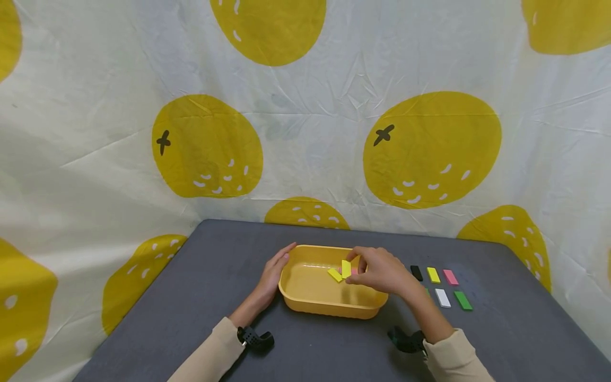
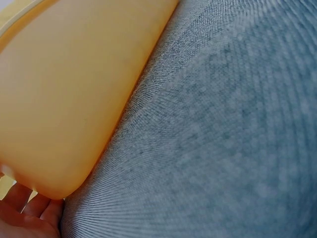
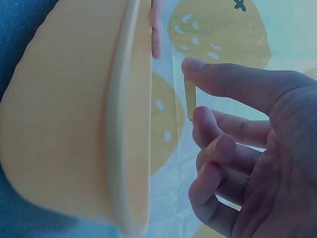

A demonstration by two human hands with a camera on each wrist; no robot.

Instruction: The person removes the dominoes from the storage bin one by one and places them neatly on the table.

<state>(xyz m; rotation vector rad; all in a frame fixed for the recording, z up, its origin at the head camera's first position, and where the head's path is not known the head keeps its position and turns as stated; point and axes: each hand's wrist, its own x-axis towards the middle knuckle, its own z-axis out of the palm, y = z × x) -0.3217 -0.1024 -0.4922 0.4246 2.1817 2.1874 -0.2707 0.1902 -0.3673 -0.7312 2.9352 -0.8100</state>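
Observation:
Thumb and fingertips of my right hand (image 1: pixel 383 269) pinch a small flat yellow block (image 1: pixel 346 269) above the inside of a yellow-orange plastic basin (image 1: pixel 329 309). In the right wrist view the yellow block (image 3: pixel 190 99) stands edge-on between thumb and index finger, higher than the basin's rim (image 3: pixel 116 148). Down in the basin lie another yellow block (image 1: pixel 334 275) and a pink block (image 1: pixel 354 271), the pink one partly hidden by my right hand. My left hand (image 1: pixel 271 278) rests along the basin's left side with its fingers extended.
Right of the basin, blocks lie on the dark grey table (image 1: pixel 191 297) in rows: black (image 1: pixel 416 273), yellow (image 1: pixel 433 275), pink (image 1: pixel 451 277), white (image 1: pixel 442 298) and green (image 1: pixel 463 301). Another green one is mostly hidden by my right forearm. A fruit-patterned curtain (image 1: pixel 310 148) hangs behind the table.

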